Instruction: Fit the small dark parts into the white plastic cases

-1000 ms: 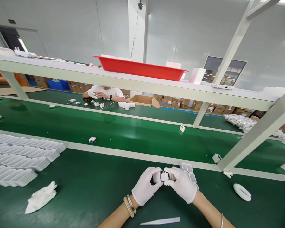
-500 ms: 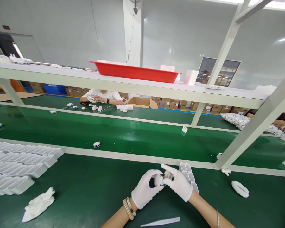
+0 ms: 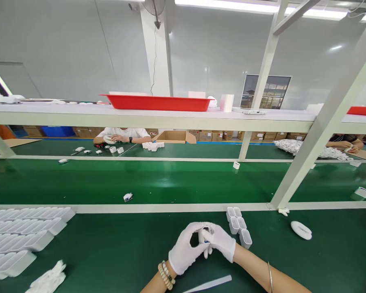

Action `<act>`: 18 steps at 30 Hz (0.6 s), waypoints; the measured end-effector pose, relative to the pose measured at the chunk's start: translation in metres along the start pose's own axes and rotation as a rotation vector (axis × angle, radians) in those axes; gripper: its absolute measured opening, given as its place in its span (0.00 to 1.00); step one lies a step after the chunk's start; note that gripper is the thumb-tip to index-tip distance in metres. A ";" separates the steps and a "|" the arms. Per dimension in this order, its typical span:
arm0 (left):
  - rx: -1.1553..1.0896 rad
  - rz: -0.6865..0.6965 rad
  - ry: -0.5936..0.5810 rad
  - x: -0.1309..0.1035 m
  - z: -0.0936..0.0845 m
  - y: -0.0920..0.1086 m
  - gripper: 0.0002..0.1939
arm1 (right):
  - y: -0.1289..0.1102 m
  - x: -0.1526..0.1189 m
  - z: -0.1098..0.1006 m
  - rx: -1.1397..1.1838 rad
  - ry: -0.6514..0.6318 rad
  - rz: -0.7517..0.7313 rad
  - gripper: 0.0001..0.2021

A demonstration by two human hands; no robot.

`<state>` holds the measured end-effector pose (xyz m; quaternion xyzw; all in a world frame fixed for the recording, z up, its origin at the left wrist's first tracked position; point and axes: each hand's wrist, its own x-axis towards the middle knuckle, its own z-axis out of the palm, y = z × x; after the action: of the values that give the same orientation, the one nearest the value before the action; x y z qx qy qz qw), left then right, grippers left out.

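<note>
My left hand (image 3: 184,249), in a white glove, grips a small white plastic housing (image 3: 201,236) between thumb and fingers. The housing's open end faces right, and a dark and blue edge shows there. My right hand (image 3: 223,243), gloved too, has its fingers pressed together at that end, partly covering it. Whether a separate part is pinched in them I cannot make out. Just beyond my right hand stand several empty white housings (image 3: 245,239) in a cluster. A thin white pointed strip (image 3: 209,284) lies on the green bench in front of my wrists.
Rows of white housings (image 3: 15,264) fill the left side, with a white glove (image 3: 50,278) nearby. A white oval part (image 3: 301,230) lies right, near a slanted post (image 3: 311,140). Beyond runs a green belt (image 3: 177,183); a red tray (image 3: 158,103) sits overhead. A co-worker (image 3: 122,135) sits opposite.
My right hand has closed in on the housing, its raised index finger now bent down onto it. My left hand keeps its hold. The head view has levelled and shifted.
</note>
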<state>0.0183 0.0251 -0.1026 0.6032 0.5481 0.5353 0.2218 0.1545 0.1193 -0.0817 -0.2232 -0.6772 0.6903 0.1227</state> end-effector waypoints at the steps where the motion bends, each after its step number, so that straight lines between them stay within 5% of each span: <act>1: 0.010 0.008 0.014 0.000 0.000 0.000 0.22 | 0.000 0.000 0.001 -0.001 0.002 0.009 0.37; 4: 0.027 0.022 0.064 0.001 0.000 0.000 0.21 | -0.010 -0.001 0.005 -0.019 -0.008 0.041 0.43; 7: 0.036 0.057 0.081 0.002 0.002 -0.002 0.19 | -0.034 -0.007 0.004 -0.280 0.074 0.095 0.43; 13: 0.041 0.049 0.119 0.000 0.003 -0.010 0.19 | -0.090 -0.033 -0.016 -0.795 0.374 0.082 0.23; 18: 0.067 0.049 0.092 -0.001 0.002 -0.012 0.20 | -0.110 -0.065 -0.023 -1.037 0.339 -0.013 0.16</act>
<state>0.0150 0.0285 -0.1141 0.5982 0.5604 0.5491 0.1630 0.2071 0.1143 0.0367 -0.3584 -0.9009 0.2195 0.1082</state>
